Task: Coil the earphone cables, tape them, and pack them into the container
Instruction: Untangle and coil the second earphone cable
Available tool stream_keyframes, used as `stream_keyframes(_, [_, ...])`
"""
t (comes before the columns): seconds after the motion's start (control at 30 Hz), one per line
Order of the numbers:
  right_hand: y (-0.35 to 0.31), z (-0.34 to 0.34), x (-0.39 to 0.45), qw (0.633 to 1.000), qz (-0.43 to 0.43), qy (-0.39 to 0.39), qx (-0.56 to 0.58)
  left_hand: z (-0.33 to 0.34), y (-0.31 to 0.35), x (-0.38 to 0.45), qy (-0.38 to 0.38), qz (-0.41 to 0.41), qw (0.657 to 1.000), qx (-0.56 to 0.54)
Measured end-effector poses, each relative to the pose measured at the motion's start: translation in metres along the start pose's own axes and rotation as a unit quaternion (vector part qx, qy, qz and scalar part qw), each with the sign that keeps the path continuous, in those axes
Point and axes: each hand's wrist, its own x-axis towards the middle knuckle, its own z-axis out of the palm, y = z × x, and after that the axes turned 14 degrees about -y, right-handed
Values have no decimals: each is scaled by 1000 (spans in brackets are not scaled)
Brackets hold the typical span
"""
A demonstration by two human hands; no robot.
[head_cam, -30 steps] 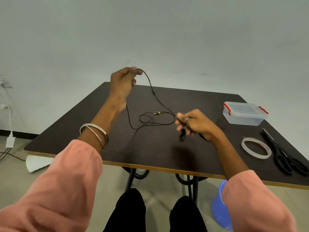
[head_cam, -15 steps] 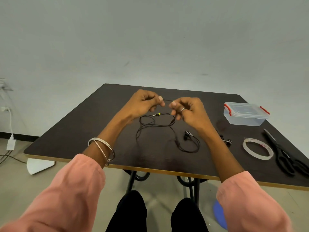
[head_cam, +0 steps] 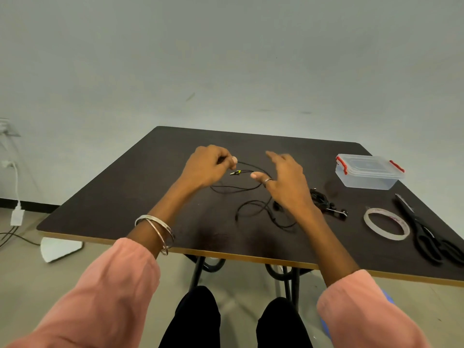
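Note:
A black earphone cable [head_cam: 253,209] lies in loose loops on the dark table [head_cam: 120,197], its yellow-tipped plug [head_cam: 235,172] between my hands. My left hand [head_cam: 208,165] pinches the cable just above the plug. My right hand [head_cam: 286,179] hovers over the cable with fingers spread and holds nothing. A second bundle of black earphones [head_cam: 324,200] lies just right of my right wrist. The clear lidded container [head_cam: 369,170] with red clips stands at the back right. A roll of clear tape [head_cam: 386,223] lies flat at the right.
Black scissors [head_cam: 426,234] lie beside the tape near the table's right edge. My legs are under the front edge. A blue bucket [head_cam: 326,330] is on the floor at the right; a wall charger and cords [head_cam: 16,214] are at the left.
My right hand has let go of the cable and opened its fingers, moving slightly right. My left hand keeps its pinch on the cable, having come down from its raised position.

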Motion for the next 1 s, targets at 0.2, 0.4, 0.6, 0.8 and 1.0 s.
stream_keyframes(0.2, [-16, 0, 7, 995, -101, -6, 24, 4, 11, -5, -30, 48, 998, -9])
stream_keyframes(0.4, [5, -11, 4, 944, -34, 158, 289, -2, -6, -15, -26, 14, 995, -91])
stream_keyframes(0.6, [30, -14, 6, 920, 107, 170, 338, -5, -26, -17, 58, -25, 995, -78])
stream_keyframes(0.8, [10, -7, 2, 994, 93, -59, -18, 0, -11, -13, 62, 30, 997, -33])
stream_keyframes(1.0, [-8, 8, 14, 993, -107, -12, -44, 5, 3, -9, 18, 87, 996, -4])
